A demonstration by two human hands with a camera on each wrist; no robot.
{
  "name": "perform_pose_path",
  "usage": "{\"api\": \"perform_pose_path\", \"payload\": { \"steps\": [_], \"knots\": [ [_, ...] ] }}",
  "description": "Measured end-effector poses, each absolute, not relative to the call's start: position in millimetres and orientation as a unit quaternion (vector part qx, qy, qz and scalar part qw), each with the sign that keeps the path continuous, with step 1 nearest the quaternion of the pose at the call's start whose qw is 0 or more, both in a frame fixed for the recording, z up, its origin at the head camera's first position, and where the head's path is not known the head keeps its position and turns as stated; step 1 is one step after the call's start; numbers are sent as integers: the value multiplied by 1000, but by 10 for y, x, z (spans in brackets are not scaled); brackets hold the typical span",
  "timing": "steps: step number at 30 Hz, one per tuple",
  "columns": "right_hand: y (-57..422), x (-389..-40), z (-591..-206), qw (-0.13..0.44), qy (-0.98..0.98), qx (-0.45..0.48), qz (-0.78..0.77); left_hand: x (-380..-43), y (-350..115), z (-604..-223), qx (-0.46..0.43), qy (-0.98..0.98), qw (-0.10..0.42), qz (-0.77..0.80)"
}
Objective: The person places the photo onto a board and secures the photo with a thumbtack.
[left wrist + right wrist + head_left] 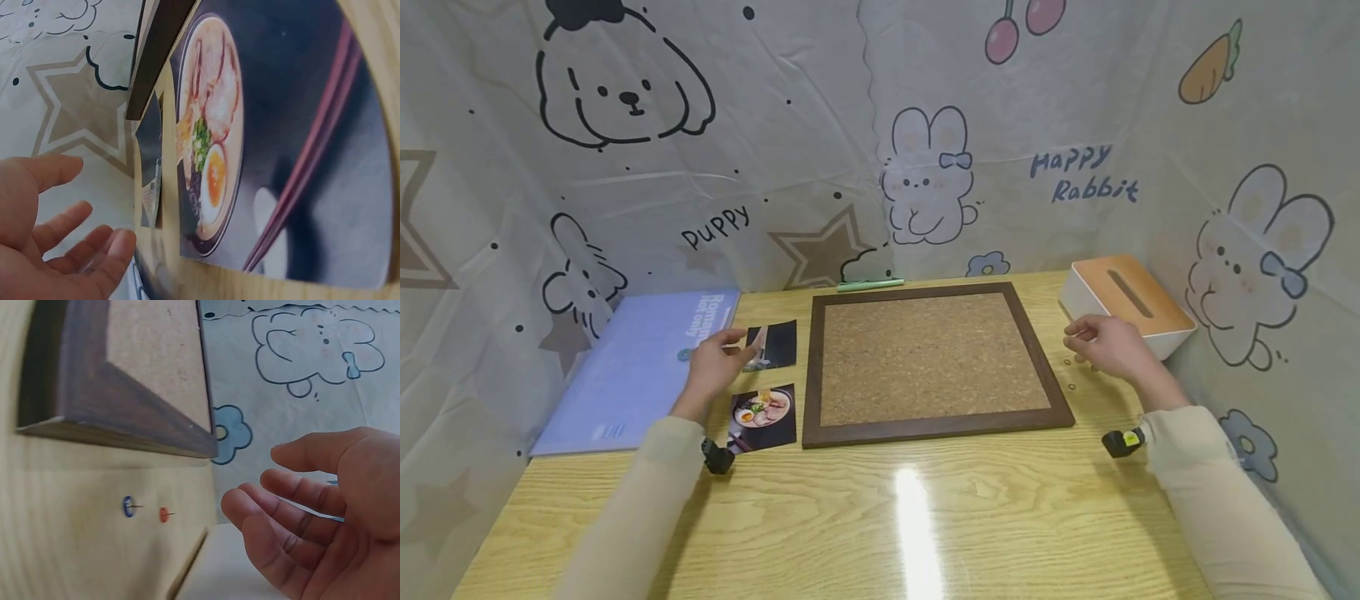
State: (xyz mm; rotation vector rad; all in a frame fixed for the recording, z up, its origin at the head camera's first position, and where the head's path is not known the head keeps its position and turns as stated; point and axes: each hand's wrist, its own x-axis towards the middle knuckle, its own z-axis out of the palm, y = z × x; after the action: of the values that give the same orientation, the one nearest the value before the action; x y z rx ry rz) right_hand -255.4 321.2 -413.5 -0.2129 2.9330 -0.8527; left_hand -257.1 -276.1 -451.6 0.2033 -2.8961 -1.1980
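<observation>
My left hand (713, 367) hovers at the left edge of the upper photo (778, 345), fingers loosely bent with nothing between them. Below that print lies a ramen photo (767, 414), seen close up in the left wrist view. To the right of both is a cork board (932, 358) in a dark brown wooden frame. My right hand (1112, 346) is held beside the tissue box, thumb and fingers apart and gripping nothing. Near it on the table, a blue thumbtack (129, 506) and a red thumbtack (164, 514) have their pins pointing up.
A lavender folder (625, 375) lies on the left. The tissue box (1127, 292) with an orange-brown wooden lid stands at the back right. Behind the board is a green pen (870, 285). Printed cloth (820, 167) encloses the wooden table (820, 525) at the back and sides.
</observation>
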Motion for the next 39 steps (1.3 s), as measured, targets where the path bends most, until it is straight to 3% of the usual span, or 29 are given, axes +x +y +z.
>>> {"api": "perform_pose_path", "payload": {
  "steps": [8, 16, 31, 39],
  "knots": [
    [3230, -2529, -4305, 65, 953, -42, -293, -2619, -2749, -4611, 67, -924, 7, -377],
    [3246, -2517, -4460, 53, 962, -41, -265, -2610, -2713, -4651, 75, -921, -9, -383],
    [3284, -2560, -4580, 56, 967, -23, -248, -2629, -2651, -4732, 80, -928, 33, -362],
    [3270, -2560, -4598, 41, 971, -19, -236, -2643, -2670, -4769, 75, -932, 30, -354]
  ]
}}
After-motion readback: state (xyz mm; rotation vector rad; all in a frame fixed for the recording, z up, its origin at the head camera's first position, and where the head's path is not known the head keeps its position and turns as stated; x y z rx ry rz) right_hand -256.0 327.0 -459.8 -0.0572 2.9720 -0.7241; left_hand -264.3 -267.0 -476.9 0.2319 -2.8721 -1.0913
